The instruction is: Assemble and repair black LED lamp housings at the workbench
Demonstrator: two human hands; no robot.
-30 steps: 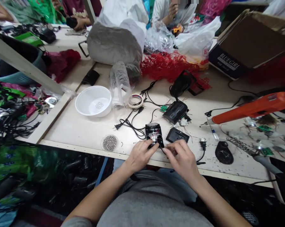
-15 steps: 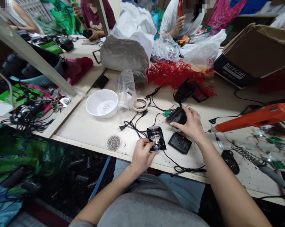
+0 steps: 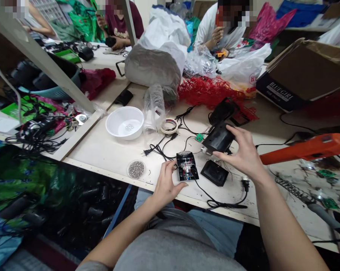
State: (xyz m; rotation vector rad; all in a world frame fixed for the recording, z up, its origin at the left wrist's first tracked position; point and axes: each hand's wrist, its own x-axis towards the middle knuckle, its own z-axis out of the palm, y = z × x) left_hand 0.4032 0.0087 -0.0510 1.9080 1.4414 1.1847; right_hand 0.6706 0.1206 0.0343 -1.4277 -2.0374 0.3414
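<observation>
My right hand (image 3: pixel 244 156) grips a black plastic casing (image 3: pixel 219 137) between thumb and fingers, tilted and raised a little off the bench. A silvery part shows at the casing's lower left end. My left hand (image 3: pixel 167 183) has thumb and fingers spread, its fingertips at the left edge of an opened black housing (image 3: pixel 187 167) with thin wires and a shiny part inside. Between the hands and slightly nearer lies a flat black cover (image 3: pixel 214 173). A small green circuit board (image 3: pixel 199 137) on wires sits left of the raised casing.
Left on the bench stand a white bowl (image 3: pixel 116 126) and a dish of small screws (image 3: pixel 136 169). A tape roll (image 3: pixel 169 127) and plugged cords lie behind the housing. An orange power screwdriver (image 3: pixel 305 148) juts in from the right. Behind are a carton (image 3: pixel 299 75), bags and people at work.
My right hand has lifted and turned the casing, moving slightly right. My left fingers have come out of the opened housing to its left edge and spread apart.
</observation>
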